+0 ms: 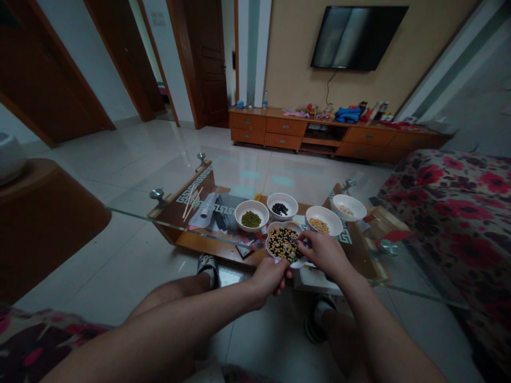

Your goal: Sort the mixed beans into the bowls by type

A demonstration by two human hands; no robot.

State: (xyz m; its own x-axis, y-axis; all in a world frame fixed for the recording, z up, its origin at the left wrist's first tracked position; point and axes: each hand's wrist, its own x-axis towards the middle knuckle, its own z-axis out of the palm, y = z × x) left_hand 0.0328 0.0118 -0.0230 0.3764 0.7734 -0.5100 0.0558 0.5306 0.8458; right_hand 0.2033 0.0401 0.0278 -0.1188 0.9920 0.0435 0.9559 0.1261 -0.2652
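Head view | your right hand (324,254) pinches a thin utensil (298,240) over the mixed-bean bowl (282,243); your left hand (268,280) curls at its near rim, grip unclear | risk: a knock tips the bowl, spilling across the glass tabletop (131,215).

Your right hand (324,254) hides part of the bowl of dark and pale beans (282,244), and whatever its fingertips pinch is too small and blurred to tell. Your left hand (269,279) covers that bowl's near rim. The bottom edge cuts off your left forearm (151,332) and right forearm (389,332). The pale contents of the far white bowl (348,207) and the items on the TV cabinet (339,135) are too small to name.
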